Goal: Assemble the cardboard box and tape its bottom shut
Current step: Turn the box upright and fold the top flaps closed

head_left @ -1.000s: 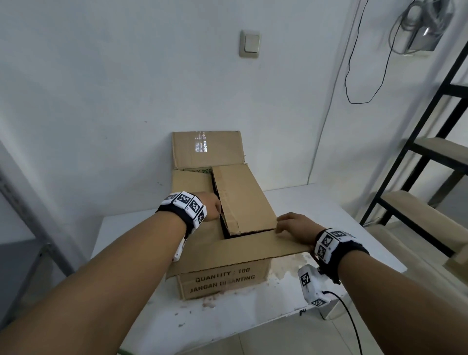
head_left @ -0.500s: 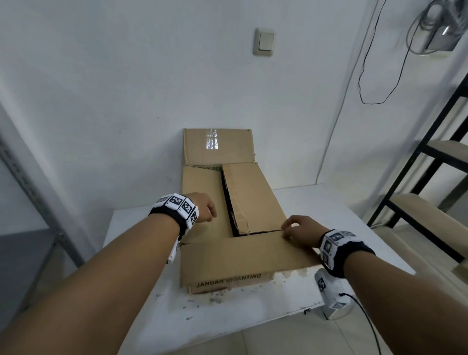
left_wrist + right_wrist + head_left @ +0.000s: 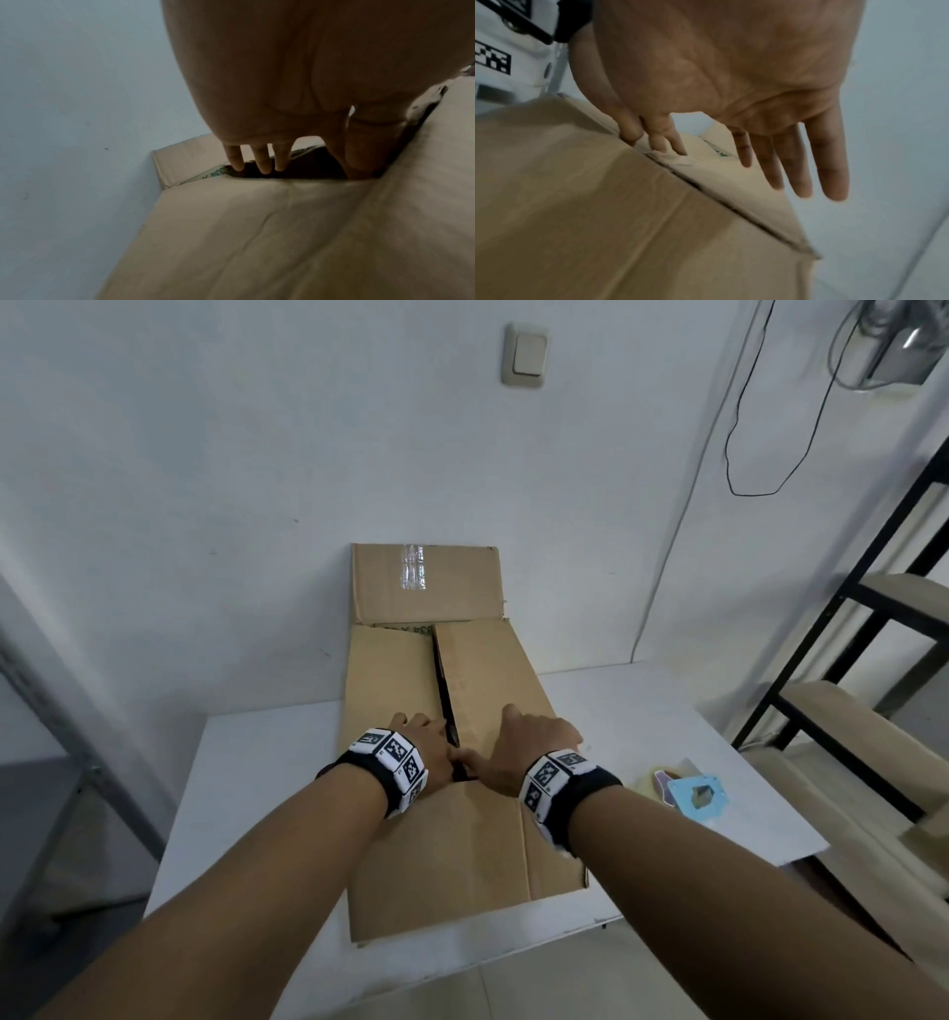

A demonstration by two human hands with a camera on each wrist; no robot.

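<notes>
A brown cardboard box (image 3: 452,855) lies on the white table (image 3: 257,762), its long side running away from me. Its left flap (image 3: 385,680) and right flap (image 3: 493,670) are folded in, with a dark gap (image 3: 442,680) between them. The far flap (image 3: 426,582) stands up against the wall, and the near flap lies flat towards me. My left hand (image 3: 423,744) rests on the left flap, its straight fingers (image 3: 262,162) at the gap's edge. My right hand (image 3: 531,742) lies open on the right flap, fingers (image 3: 803,162) spread, thumb at the seam.
A blue tape dispenser (image 3: 690,791) with a roll lies on the table right of the box. Black metal shelving (image 3: 847,618) stands at the right, a grey frame at the left. A light switch (image 3: 525,356) and a hanging cable (image 3: 739,454) are on the wall.
Both hands have come together at the middle seam; the right hand left the near flap's edge. The two long flaps lie closer together. The tape dispenser has come into view.
</notes>
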